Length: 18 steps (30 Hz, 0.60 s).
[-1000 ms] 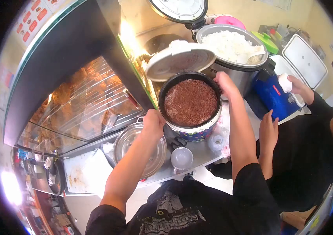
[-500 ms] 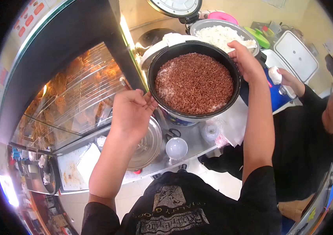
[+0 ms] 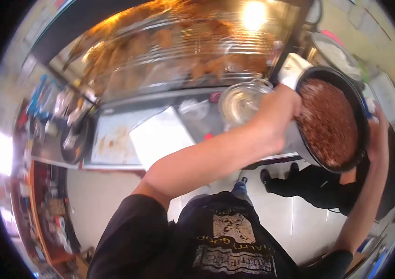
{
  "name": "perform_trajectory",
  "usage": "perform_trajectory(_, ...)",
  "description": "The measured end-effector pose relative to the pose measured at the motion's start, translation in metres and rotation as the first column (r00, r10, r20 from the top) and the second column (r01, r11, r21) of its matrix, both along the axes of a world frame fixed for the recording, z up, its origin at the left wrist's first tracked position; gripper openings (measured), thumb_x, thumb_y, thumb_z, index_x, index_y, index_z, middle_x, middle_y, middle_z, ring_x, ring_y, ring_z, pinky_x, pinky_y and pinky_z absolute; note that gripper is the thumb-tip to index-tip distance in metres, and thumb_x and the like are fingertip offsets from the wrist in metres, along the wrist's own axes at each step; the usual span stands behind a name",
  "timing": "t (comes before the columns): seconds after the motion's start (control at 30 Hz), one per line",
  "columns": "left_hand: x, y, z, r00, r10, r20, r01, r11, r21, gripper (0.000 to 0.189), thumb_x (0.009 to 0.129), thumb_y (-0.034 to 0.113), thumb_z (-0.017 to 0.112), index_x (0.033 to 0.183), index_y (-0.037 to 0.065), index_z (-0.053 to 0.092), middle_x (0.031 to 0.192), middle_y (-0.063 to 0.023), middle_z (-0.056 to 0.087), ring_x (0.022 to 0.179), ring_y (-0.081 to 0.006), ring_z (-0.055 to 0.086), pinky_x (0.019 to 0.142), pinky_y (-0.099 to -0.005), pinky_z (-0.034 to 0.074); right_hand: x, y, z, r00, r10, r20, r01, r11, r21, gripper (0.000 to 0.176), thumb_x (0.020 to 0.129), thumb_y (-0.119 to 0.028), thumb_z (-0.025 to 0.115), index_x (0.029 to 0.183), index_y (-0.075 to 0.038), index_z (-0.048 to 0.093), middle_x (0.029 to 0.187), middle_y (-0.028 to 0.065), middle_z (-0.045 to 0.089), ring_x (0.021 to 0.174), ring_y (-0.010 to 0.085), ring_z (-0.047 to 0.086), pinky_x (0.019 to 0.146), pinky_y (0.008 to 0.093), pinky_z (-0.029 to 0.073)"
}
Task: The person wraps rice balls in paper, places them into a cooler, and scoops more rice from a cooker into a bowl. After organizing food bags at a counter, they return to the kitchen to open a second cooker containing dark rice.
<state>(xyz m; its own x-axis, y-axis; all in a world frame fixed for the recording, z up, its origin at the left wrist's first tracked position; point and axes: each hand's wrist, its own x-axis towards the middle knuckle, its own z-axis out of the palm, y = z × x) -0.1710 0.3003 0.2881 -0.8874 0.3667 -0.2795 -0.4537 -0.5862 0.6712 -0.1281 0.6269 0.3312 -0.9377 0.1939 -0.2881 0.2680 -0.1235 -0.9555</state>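
A dark cooking pot of reddish-brown rice [image 3: 330, 123] is held up between my hands, at the right of the head view. My left hand [image 3: 283, 109] is closed at the pot's left side, its fingers partly hidden. My right hand [image 3: 378, 135] grips the opposite side near the black rim [image 3: 364, 109]. The pot tilts somewhat toward me, and motion blurs its rice. Just beyond my left hand is a white curved part [image 3: 295, 69], perhaps a cooker's edge. A clear round lid or bowl [image 3: 239, 103] lies on the counter beside my left wrist.
A heated display case [image 3: 160, 56] with browned food on racks stands ahead. White paper [image 3: 162, 137] lies beside a stained tray [image 3: 113, 139] on the counter. Another pot [image 3: 337, 53] holds white rice at the back right. A person in black [image 3: 327, 190] stands close on my right.
My view has swung left, so the display case now fills the front. The pot, still in both hands, is lifted off the counter area and tilted toward me.
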Motion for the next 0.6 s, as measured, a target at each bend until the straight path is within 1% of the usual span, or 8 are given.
perform_trajectory(0.1,0.032,-0.05,-0.012,0.999,-0.04,0.029,0.043,0.996,-0.079,0.014,0.067,0.003,0.055,0.063,0.011,0.044,0.07,0.0002,0.044,0.068,-0.0146,0.041,0.068,-0.0288,0.033,0.038,-0.041,-0.016,0.999,-0.008,0.037,0.008,1.0,0.002,0.068,0.092,-0.055,0.05,0.135,-0.003,0.054,0.125,0.0137,0.063,0.118,0.0235,0.055,0.104,0.0349,0.037)
perform_trajectory(0.2,0.087,-0.099,-0.022,0.997,-0.074,-0.021,0.069,0.982,-0.178,0.009,0.071,0.007,0.055,0.071,0.009,0.047,0.075,0.0,0.046,0.073,-0.0143,0.042,0.074,-0.0302,0.035,0.081,-0.094,-0.034,0.975,-0.161,0.154,0.152,0.986,0.068,0.06,0.096,-0.05,0.047,0.119,0.003,0.062,0.109,0.0122,0.07,0.104,0.0198,0.064,0.09,0.0294,0.049)
perform_trajectory(0.27,0.118,-0.127,-0.04,0.997,-0.083,0.003,0.082,0.981,-0.178,0.007,0.072,0.009,0.058,0.076,0.008,0.052,0.08,-0.0011,0.052,0.078,-0.0141,0.046,0.078,-0.0306,0.038,0.106,-0.121,-0.064,0.96,-0.275,0.055,0.265,0.955,0.134,0.056,0.097,-0.046,0.048,0.129,0.0,0.057,0.117,0.0096,0.066,0.102,0.0178,0.063,0.093,0.0289,0.047)
perform_trajectory(0.37,0.167,-0.164,-0.052,0.994,-0.087,0.072,0.1,0.971,-0.216,0.02,0.074,0.011,0.06,0.093,0.005,0.061,0.098,-0.005,0.061,0.096,-0.0168,0.055,0.091,-0.0335,0.041,0.147,-0.153,-0.099,0.909,-0.314,0.274,0.263,0.942,0.207,0.059,0.092,-0.055,0.055,0.125,-0.007,0.058,0.108,0.0039,0.064,0.094,0.0157,0.059,0.079,0.036,0.046)
perform_trajectory(0.43,0.202,-0.184,-0.059,0.993,-0.091,0.072,0.107,0.954,-0.279,0.037,0.072,0.011,0.059,0.108,0.004,0.059,0.112,-0.0071,0.061,0.104,-0.0204,0.056,0.096,-0.0367,0.04,0.181,-0.194,-0.106,0.9,-0.337,0.277,0.265,0.927,0.267,0.061,0.095,-0.058,0.045,0.135,-0.013,0.055,0.121,0.009,0.06,0.105,0.0226,0.053,0.091,0.0359,0.041)
perform_trajectory(0.47,0.216,-0.194,-0.074,0.994,-0.101,0.051,0.111,0.953,-0.281,0.047,0.071,0.01,0.058,0.118,0.003,0.056,0.118,-0.0081,0.059,0.106,-0.0225,0.055,0.097,-0.0385,0.039,0.197,-0.199,-0.127,0.918,-0.295,0.263,0.245,0.947,0.209,0.06,0.095,-0.056,0.045,0.131,-0.011,0.058,0.122,0.0107,0.061,0.107,0.0247,0.054,0.093,0.0381,0.04)
perform_trajectory(0.53,0.244,-0.206,-0.093,0.979,-0.171,0.113,0.197,0.938,-0.285,0.064,0.069,0.011,0.057,0.132,0.001,0.05,0.131,-0.0099,0.056,0.12,-0.0236,0.052,0.105,-0.0395,0.036,0.232,-0.217,-0.141,0.934,-0.291,0.206,0.216,0.921,0.324,0.062,0.095,-0.054,0.043,0.121,-0.001,0.063,0.118,0.0195,0.063,0.108,0.0287,0.056,0.095,0.0386,0.041)
perform_trajectory(0.6,0.261,-0.173,-0.078,0.96,-0.242,0.144,0.272,0.926,-0.261,0.067,0.068,0.008,0.054,0.134,-0.001,0.044,0.134,-0.0117,0.052,0.128,-0.0245,0.048,0.108,-0.0393,0.035,0.253,-0.202,-0.181,0.896,-0.379,0.23,0.256,0.865,0.431,0.073,0.091,-0.057,0.047,0.133,0.003,0.055,0.134,0.0241,0.056,0.132,0.036,0.047,0.112,0.0363,0.03)
